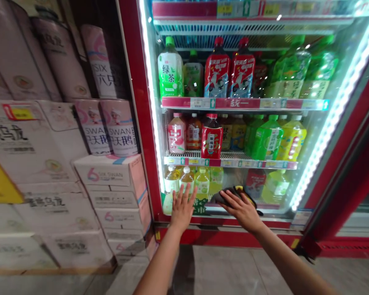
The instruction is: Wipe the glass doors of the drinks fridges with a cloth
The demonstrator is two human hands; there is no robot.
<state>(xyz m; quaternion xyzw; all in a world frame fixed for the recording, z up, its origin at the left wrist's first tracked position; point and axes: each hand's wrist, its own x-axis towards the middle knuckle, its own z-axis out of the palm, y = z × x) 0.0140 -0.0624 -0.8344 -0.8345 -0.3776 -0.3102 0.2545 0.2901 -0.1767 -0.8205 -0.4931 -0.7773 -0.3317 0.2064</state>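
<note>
The right hand (241, 211) lies on a dark cloth (230, 196) at six o'clock on the glass fridge door (140, 102). Its fingers are spread and press the cloth flat on the glass, with no pinch. The left hand (183, 209) is at seven o'clock, open with its fingers spread wide. I cannot tell if it touches the glass. Yellow drink bottles (187, 180) stand just behind the glass.

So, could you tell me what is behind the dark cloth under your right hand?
Through the fridge's glass door, yellow-green bottles and a red-labelled drink show beside the cloth; what stands directly behind it is covered.
</note>
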